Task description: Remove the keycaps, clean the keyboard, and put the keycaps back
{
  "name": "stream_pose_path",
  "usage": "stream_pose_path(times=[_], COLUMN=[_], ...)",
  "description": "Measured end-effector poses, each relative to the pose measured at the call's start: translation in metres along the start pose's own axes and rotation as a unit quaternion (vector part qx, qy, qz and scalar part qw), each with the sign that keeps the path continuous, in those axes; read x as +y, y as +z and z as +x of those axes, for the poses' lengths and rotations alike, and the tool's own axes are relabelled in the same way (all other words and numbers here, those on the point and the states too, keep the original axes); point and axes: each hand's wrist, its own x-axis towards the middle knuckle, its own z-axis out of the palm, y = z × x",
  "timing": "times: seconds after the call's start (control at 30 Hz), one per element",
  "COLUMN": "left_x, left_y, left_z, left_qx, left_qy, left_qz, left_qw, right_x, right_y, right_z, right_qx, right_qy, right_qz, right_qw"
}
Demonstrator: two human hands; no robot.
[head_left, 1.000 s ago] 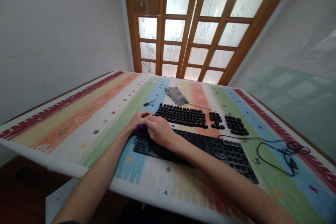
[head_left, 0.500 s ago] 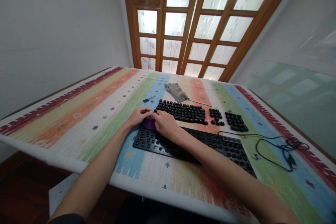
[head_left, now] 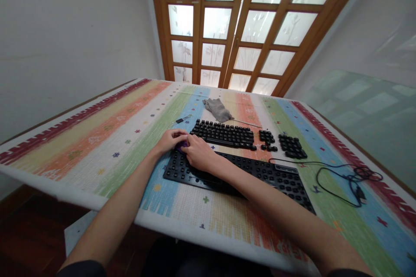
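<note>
A black keyboard base (head_left: 266, 176) with its keycaps off lies on the striped tablecloth in front of me. Above its far left corner, my left hand (head_left: 172, 140) is closed, thumb and fingers meeting at a purple cloth (head_left: 182, 144). My right hand (head_left: 198, 152) is closed on the same cloth from the right, its fingertips touching those of the left. Most of the cloth is hidden by the fingers. Just beyond the hands, loose black keycaps (head_left: 224, 133) stand in keyboard order.
Further keycap groups (head_left: 292, 146) lie at the right. A grey cloth (head_left: 217, 110) and a thin rod (head_left: 247, 124) lie behind the keycaps. A small black-handled tool (head_left: 180, 120) is at the left. The keyboard's coiled cable (head_left: 357, 177) spreads over the right side of the tablecloth (head_left: 123, 138).
The purple cloth, spread below the fingers before, is now bunched up between both hands. The right hand has shifted slightly left. The view has tilted a little.
</note>
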Motion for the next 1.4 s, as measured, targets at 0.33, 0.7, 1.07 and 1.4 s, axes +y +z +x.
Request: stream_pose_path(times=[0.33, 0.7, 1.07, 1.4], left_x=[0.005, 0.007, 0.006, 0.008], left_y=[0.001, 0.001, 0.002, 0.003], left_z=[-0.004, -0.005, -0.005, -0.007], left_qx=[-0.010, -0.040, -0.036, -0.030], left_qy=[0.000, 0.041, 0.039, 0.032], left_qz=[0.038, 0.106, 0.096, 0.088], left_qw=[0.999, 0.993, 0.994, 0.995], right_x=[0.007, 0.017, 0.010, 0.010], right_y=[-0.012, -0.014, -0.024, -0.024], right_z=[-0.006, -0.010, -0.018, -0.030], right_qx=[-0.021, -0.028, -0.038, -0.036], right_qy=[0.000, 0.014, 0.047, 0.038], right_qz=[0.013, 0.049, 0.041, 0.021], right_qw=[1.000, 0.998, 0.997, 0.998])
